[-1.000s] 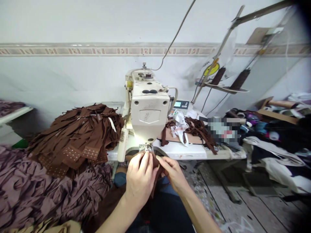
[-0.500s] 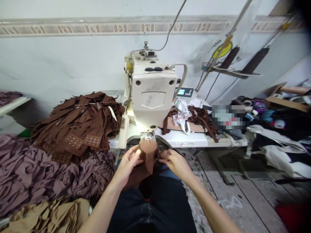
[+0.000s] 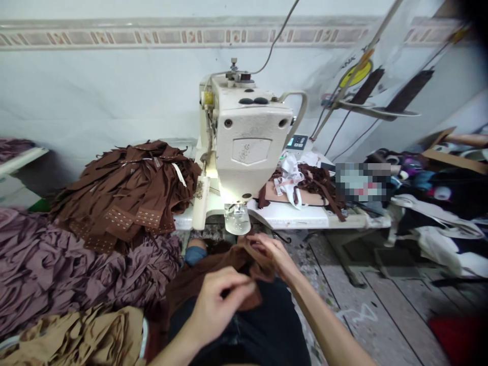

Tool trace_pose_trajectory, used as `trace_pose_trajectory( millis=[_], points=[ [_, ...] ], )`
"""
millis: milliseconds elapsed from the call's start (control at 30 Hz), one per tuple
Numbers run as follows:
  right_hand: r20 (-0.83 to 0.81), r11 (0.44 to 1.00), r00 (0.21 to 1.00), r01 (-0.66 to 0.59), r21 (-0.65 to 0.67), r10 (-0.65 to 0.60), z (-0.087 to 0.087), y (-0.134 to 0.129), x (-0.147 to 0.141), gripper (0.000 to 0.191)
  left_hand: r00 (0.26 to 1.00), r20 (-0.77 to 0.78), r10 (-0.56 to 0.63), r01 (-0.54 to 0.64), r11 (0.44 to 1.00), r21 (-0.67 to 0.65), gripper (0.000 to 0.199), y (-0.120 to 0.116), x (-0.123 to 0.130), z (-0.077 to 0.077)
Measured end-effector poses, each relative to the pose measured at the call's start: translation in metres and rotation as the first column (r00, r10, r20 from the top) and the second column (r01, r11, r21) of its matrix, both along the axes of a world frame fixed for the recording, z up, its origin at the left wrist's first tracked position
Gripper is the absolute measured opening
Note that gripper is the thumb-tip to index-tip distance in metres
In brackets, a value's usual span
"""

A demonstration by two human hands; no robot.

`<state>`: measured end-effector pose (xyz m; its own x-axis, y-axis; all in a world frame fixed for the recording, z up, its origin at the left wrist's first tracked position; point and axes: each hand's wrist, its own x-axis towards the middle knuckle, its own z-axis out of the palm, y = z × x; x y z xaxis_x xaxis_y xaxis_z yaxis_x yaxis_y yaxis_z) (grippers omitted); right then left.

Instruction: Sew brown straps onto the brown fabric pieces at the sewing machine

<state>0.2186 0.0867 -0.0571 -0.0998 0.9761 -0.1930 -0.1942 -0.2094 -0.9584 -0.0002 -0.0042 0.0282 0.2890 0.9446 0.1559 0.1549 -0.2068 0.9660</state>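
Observation:
A brown fabric piece lies across my lap, in front of the sewing machine. My right hand is closed on its bunched upper part, just below the machine's small metal work plate. Lower and nearer to me, my left hand has thumb and forefinger pinched together at a flap of the same fabric; the hand is slightly blurred. No fabric lies on the plate, and the needle area above it is lit.
Left of the machine is a heap of brown strips with metal hooks. Mauve fabric and a tub of tan pieces sit lower left. White straps lie on the table at right, below thread cones.
The brown fabric has come off the metal plate down toward my lap. My left hand has moved down and nearer; my right hand has shifted slightly, gathering the fabric.

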Motion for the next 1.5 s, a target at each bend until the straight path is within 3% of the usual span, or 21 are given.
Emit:
trace_pose_trajectory(
  millis=[67,133,167,200,267,333,367,467,567,633,733,833,933,1000,1067,1133,1267,1400,1500],
  points=[
    [-0.038,0.999,0.999,-0.005,-0.039,0.003,0.0,-0.004,-0.002,0.053,0.953,-0.095,-0.288,0.298,0.947,0.118,0.021,-0.016,0.007,-0.003],
    [-0.052,0.998,0.999,0.005,-0.059,-0.008,0.003,-0.01,-0.005,0.047,0.886,-0.122,-0.447,0.462,0.869,0.178,0.023,-0.025,0.014,-0.01],
    [-0.059,0.998,0.998,0.01,-0.065,-0.014,0.006,-0.013,-0.006,0.044,0.897,-0.112,-0.427,0.441,0.877,0.189,0.027,-0.026,0.016,-0.015],
    [-0.073,0.998,0.997,0.005,-0.07,-0.01,0.009,-0.016,-0.007,0.042,0.939,-0.094,-0.332,0.344,0.921,0.184,0.027,-0.024,0.017,-0.02],
    [-0.132,0.997,0.991,-0.033,-0.07,0.024,0.02,-0.024,-0.008,0.042,0.998,-0.067,-0.018,0.027,0.991,0.132,0.02,-0.012,0.018,-0.029],
    [-0.187,0.994,0.978,-0.099,-0.05,0.088,0.032,-0.03,-0.008,0.05,0.982,-0.059,0.177,-0.174,0.983,0.052,0.018,0.003,0.016,-0.036],
    [-0.193,0.99,0.973,-0.135,-0.036,0.125,0.039,-0.033,-0.007,0.057,0.981,-0.056,0.183,-0.183,0.983,0.0,0.023,0.01,0.014,-0.038],
    [-0.119,0.977,0.97,-0.211,0.003,0.21,0.057,-0.036,-0.005,0.068,1.0,-0.014,0.022,-0.024,0.985,-0.168,0.024,0.023,0.01,-0.038],
    [-0.05,0.972,0.972,-0.23,0.04,0.231,0.073,-0.034,-0.005,0.048,1.0,-0.019,-0.006,0.002,0.975,-0.224,0.038,0.021,0.008,-0.026],
    [0.001,0.968,0.972,-0.235,0.087,0.236,0.085,-0.031,-0.006,0.03,0.996,-0.075,0.055,-0.066,0.987,-0.145,0.038,0.018,0.007,-0.012],
    [0.126,0.951,0.976,-0.204,0.231,0.179,0.106,-0.022,-0.012,0.026,0.972,-0.165,0.166,-0.15,0.983,0.103,0.028,0.021,0.003,0.01],
    [0.224,0.895,0.974,-0.113,0.431,0.015,0.12,-0.006,-0.021,0.024,0.918,-0.211,0.336,-0.219,0.873,0.436,0.013,0.033,-0.003,0.024],
    [0.297,0.838,0.948,-0.067,0.541,-0.116,0.117,0.012,-0.03,0.021,0.854,-0.333,0.399,-0.06,0.711,0.7,0.039,0.047,-0.009,0.027],
    [0.299,0.854,0.945,-0.043,0.518,-0.134,0.108,0.023,-0.035,0.021,0.794,-0.466,0.389,0.122,0.65,0.75,0.047,0.053,-0.011,0.026],
    [0.22,0.902,0.964,0.04,0.43,-0.148,0.097,0.031,-0.038,0.025,0.726,-0.547,0.417,0.21,0.623,0.754,0.049,0.056,-0.009,0.022],
    [0.094,0.936,0.976,0.156,0.315,-0.194,0.089,0.035,-0.041,0.033,0.676,-0.561,0.478,0.204,0.61,0.766,0.049,0.056,-0.004,0.016],
    [-0.075,0.939,0.958,0.287,0.188,-0.277,0.082,0.035,-0.045,0.04,0.607,-0.519,0.601,0.105,0.587,0.803,0.05,0.054,0.014,0.006],
    [-0.074,0.956,0.963,0.266,0.126,-0.258,0.07,0.024,-0.047,0.041,0.538,-0.503,0.676,0.028,0.582,0.813,0.048,0.053,0.031,0.001],
    [-0.033,0.977,0.985,0.17,0.129,-0.167,0.049,0.006,-0.047,0.05,0.528,-0.505,0.683,0.006,0.591,0.806,0.048,0.055,0.036,0.0]
  ],
)
